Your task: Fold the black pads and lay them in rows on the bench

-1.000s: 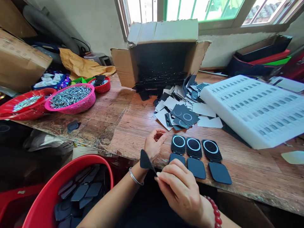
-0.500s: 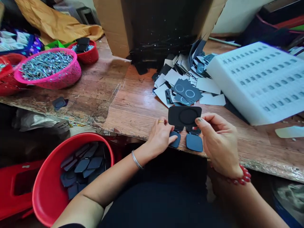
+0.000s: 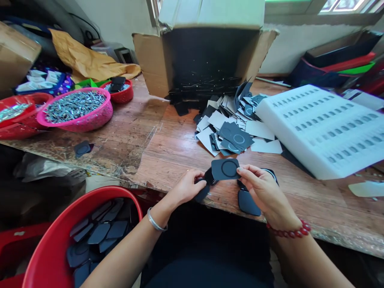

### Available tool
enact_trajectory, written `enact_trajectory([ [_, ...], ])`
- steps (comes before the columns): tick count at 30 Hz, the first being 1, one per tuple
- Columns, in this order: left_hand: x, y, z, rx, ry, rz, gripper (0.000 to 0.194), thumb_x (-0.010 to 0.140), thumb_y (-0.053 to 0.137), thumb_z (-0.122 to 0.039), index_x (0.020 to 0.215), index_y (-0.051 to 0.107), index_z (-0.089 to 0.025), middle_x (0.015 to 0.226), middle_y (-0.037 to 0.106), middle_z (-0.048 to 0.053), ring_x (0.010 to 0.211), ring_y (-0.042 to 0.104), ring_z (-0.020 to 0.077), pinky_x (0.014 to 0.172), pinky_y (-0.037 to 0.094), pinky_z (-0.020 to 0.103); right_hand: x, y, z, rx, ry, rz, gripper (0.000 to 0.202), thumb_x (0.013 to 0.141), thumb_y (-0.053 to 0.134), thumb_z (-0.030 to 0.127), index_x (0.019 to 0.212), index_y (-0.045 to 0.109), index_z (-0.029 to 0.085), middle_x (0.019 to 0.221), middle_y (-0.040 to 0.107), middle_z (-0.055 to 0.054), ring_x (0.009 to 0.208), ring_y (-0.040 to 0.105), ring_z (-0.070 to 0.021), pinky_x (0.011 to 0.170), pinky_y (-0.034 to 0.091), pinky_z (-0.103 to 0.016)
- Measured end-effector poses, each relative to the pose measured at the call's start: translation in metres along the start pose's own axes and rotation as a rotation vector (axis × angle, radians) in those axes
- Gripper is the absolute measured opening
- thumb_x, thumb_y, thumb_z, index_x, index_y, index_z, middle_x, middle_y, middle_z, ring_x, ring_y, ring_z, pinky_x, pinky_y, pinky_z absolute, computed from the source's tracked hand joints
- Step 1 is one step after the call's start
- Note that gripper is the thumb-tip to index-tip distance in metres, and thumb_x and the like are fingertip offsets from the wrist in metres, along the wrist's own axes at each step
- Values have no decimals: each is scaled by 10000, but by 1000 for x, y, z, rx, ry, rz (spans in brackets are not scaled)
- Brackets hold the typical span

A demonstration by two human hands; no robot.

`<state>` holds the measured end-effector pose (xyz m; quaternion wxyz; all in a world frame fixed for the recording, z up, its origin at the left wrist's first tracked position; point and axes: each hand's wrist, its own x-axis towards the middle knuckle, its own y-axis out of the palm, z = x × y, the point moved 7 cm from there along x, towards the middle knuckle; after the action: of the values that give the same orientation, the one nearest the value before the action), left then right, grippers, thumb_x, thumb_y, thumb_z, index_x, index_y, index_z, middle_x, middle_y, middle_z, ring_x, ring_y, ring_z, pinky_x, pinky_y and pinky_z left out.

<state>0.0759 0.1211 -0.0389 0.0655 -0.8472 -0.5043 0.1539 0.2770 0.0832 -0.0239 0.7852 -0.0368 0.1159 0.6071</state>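
My right hand (image 3: 265, 194) pinches the right edge of a thin black card (image 3: 218, 172) with rounded corners and a dark ring on it. Close to the card's left side, my left hand (image 3: 186, 188) grips a black hinged device (image 3: 201, 193) at the table's front edge; the card and fingers hide part of it. A second black hinged device (image 3: 249, 203) lies on the table beneath my right hand, partly covered by it. Beyond both hands spreads a loose pile of dark and white cards (image 3: 237, 136), several showing a pale ring.
A white foam block with slots (image 3: 315, 128) stands at the right. An open cardboard box (image 3: 151, 64) is at the back. Pink basket (image 3: 99, 116) of metal parts sits left; a red tub (image 3: 45, 240) of black pieces stands below the table edge.
The left hand has drawn its hinged device leftward, away from the second one. The card has moved slightly left and tilted, still in the right hand. The camera view has shifted upward.
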Motion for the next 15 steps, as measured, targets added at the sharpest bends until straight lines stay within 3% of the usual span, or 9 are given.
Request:
enact_trajectory([
  [3, -12, -10, 6, -235, -112, 50, 132, 767, 639, -312, 759, 652, -182, 716, 641, 11, 670, 589, 157, 640, 459, 260, -3, 7, 1, 2, 29, 38, 314, 619, 853, 455, 687, 692, 194, 877, 689, -54, 829, 590, -184, 726, 469, -285],
  [7, -29, -7, 11, -580, -300, 191, 287, 699, 744, -370, 882, 654, -168, 751, 689, 35, 657, 657, 166, 649, 525, 284, -9, 20, -5, 32, 105, 120, 326, 603, 869, 461, 663, 698, 190, 966, 700, -75, 886, 599, -207, 757, 482, -297],
  [12, -33, -1, 12, -542, -381, 219, 360, 717, 667, -245, 1057, 675, -126, 749, 722, 71, 653, 700, 182, 593, 556, 270, -13, 31, -13, 30, 173, 175, 361, 558, 899, 442, 572, 650, 181, 990, 698, -82, 917, 603, -213, 805, 490, -288],
  [15, -34, 3, 11, -494, -406, 225, 374, 729, 607, -209, 1083, 680, -114, 714, 721, 69, 612, 695, 167, 565, 556, 247, -14, 32, -15, 19, 188, 184, 357, 571, 887, 443, 579, 643, 182, 1006, 695, -85, 882, 614, -209, 756, 507, -285],
])
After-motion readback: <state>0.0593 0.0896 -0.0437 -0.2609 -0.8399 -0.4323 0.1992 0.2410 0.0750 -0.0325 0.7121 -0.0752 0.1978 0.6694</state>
